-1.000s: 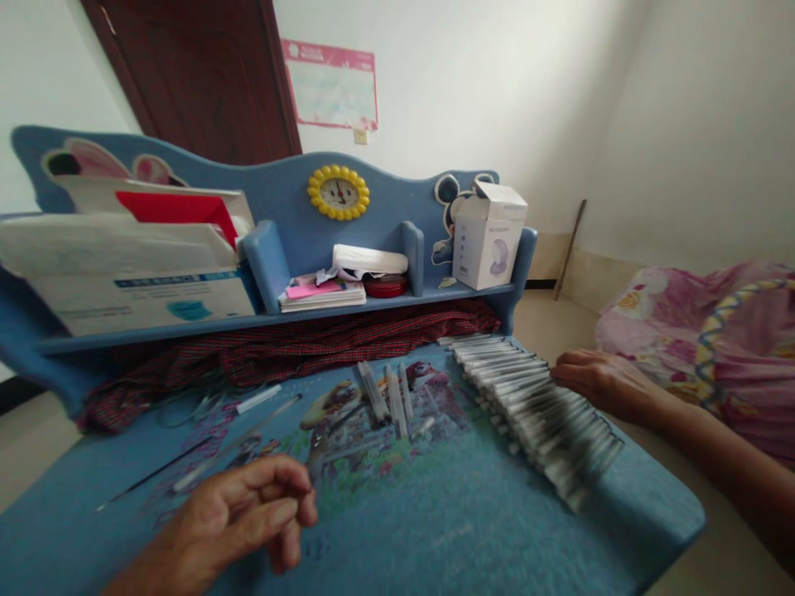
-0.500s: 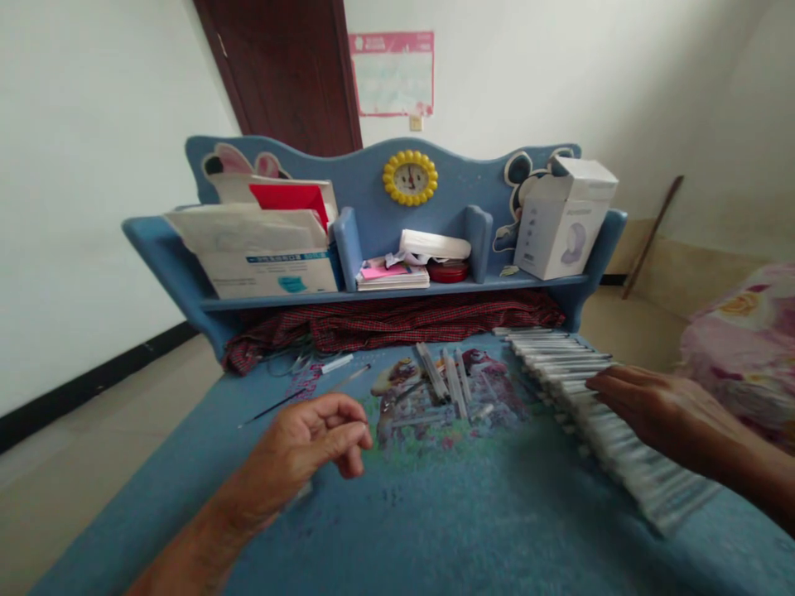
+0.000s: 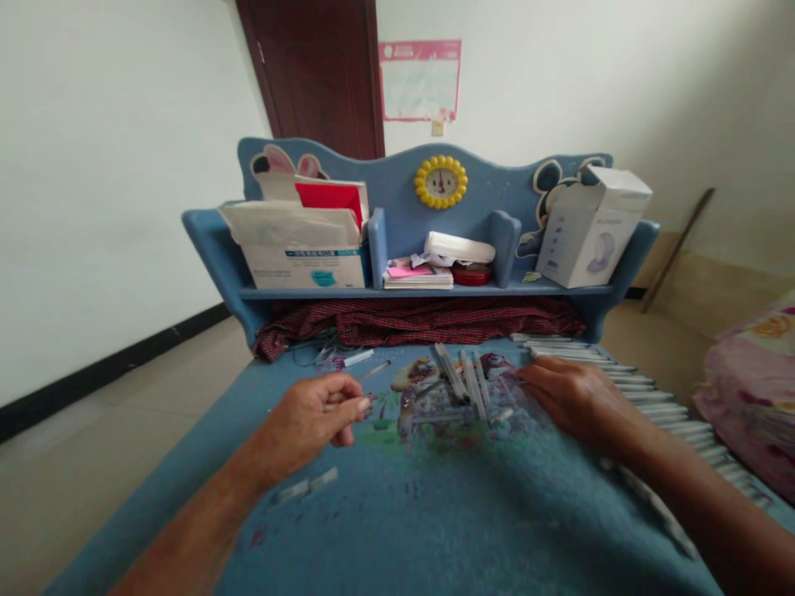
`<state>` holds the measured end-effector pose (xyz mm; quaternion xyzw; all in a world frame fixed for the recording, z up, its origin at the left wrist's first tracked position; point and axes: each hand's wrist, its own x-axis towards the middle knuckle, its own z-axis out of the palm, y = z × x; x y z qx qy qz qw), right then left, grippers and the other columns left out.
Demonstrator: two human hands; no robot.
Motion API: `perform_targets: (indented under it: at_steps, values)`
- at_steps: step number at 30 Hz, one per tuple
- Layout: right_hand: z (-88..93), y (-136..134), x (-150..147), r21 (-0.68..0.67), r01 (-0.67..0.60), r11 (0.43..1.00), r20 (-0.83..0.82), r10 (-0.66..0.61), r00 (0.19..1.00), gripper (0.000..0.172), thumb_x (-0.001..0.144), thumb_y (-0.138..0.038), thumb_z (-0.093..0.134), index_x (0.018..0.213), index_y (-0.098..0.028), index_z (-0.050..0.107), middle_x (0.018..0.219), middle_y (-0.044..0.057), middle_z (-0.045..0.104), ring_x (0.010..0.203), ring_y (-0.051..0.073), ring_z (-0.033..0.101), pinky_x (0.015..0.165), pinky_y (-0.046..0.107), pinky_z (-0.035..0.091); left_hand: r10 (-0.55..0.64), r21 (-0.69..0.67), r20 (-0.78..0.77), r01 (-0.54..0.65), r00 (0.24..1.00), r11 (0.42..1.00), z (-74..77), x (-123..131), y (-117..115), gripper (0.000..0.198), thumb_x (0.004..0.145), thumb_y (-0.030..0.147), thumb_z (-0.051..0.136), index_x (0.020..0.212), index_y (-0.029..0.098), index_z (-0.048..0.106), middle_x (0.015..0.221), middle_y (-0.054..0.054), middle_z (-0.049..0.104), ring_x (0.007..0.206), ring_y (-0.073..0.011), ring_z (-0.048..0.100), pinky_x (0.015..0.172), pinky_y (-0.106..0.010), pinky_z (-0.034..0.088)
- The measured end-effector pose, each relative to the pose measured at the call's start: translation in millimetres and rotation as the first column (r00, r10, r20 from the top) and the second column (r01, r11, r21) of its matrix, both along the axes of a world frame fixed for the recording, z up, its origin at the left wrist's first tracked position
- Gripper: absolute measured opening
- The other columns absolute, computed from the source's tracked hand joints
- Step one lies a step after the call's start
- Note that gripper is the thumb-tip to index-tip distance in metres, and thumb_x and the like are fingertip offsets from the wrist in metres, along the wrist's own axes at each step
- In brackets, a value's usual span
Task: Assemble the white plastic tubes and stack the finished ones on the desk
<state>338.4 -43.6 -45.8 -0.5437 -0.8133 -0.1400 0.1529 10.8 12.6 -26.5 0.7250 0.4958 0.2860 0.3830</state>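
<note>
My left hand (image 3: 314, 414) hovers over the blue desk top (image 3: 435, 513), its fingers curled with thumb and forefinger pinched near a thin dark rod; what it holds is too small to name. My right hand (image 3: 571, 397) lies palm down with fingers stretched toward a loose cluster of white tubes (image 3: 463, 381) in the desk's middle. A long row of white tubes (image 3: 627, 389) runs along the right edge, under and behind my right wrist. Two short white pieces (image 3: 307, 486) lie near my left forearm.
A blue shelf (image 3: 428, 290) at the desk's back holds a box of masks (image 3: 304, 252), papers, a red lid and a white carton (image 3: 590, 236). Red checked cloth (image 3: 422, 321) lies beneath it. A pink bedcover (image 3: 751, 397) is on the right.
The view swung left. My right hand left the row of tubes and slid left to the middle cluster. My left hand moved forward, still pinched.
</note>
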Motion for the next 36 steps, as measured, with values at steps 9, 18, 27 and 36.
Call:
perform_targets:
  at_steps: [9, 18, 27, 36]
  values:
    - [-9.9, 19.2, -44.8, -0.372, 0.269, 0.888, 0.221, -0.196, 0.955, 0.023, 0.083, -0.012, 0.044, 0.089, -0.019, 0.064, 0.083, 0.009, 0.069, 0.076, 0.018, 0.065, 0.062, 0.023, 0.041, -0.263, -0.117, -0.402, 0.235, 0.877, 0.965, 5.9, -18.1, 1.6, 0.012, 0.068, 0.028, 0.057, 0.065, 0.016, 0.061, 0.053, 0.003, 0.05, 0.049, -0.0115, 0.047, 0.044, -0.019, 0.03]
    - [-33.9, 51.2, -47.7, -0.411, 0.432, 0.802, 0.154, -0.407, 0.901, 0.032, 0.085, -0.03, 0.041, 0.087, -0.01, 0.066, 0.085, 0.021, 0.069, 0.082, 0.033, 0.066, 0.067, 0.039, 0.047, -0.282, -0.104, -0.571, 0.273, 0.771, 0.956, 5.9, -26.2, -4.4, 0.006, 0.061, 0.016, 0.057, 0.064, 0.017, 0.062, 0.054, 0.005, 0.048, 0.052, -0.0104, 0.043, 0.047, -0.019, 0.026]
    - [-28.3, 51.1, -33.5, -0.477, 0.466, 0.746, 0.136, -0.461, 0.877, 0.028, 0.076, -0.026, 0.043, 0.084, -0.014, 0.067, 0.084, 0.018, 0.069, 0.079, 0.03, 0.066, 0.061, 0.033, 0.043, -0.108, 0.105, -0.532, 0.192, 0.84, 0.976, -7.1, -20.1, -2.6, 0.007, 0.066, 0.016, 0.057, 0.065, 0.019, 0.063, 0.052, 0.003, 0.051, 0.048, -0.0115, 0.045, 0.049, -0.022, 0.026]
    - [-7.1, 16.9, -72.9, -0.377, 0.022, 0.926, -0.332, -0.157, 0.93, 0.023, 0.082, -0.028, 0.043, 0.068, -0.02, 0.059, 0.06, 0.002, 0.061, 0.054, 0.014, 0.056, 0.05, 0.023, 0.03, -0.073, -0.065, -0.063, 0.069, 0.995, 0.996, -31.7, 12.5, -6.2, 0.01, 0.071, 0.026, 0.059, 0.074, 0.017, 0.062, 0.053, 0.004, 0.053, 0.046, -0.0098, 0.049, 0.045, -0.019, 0.033]
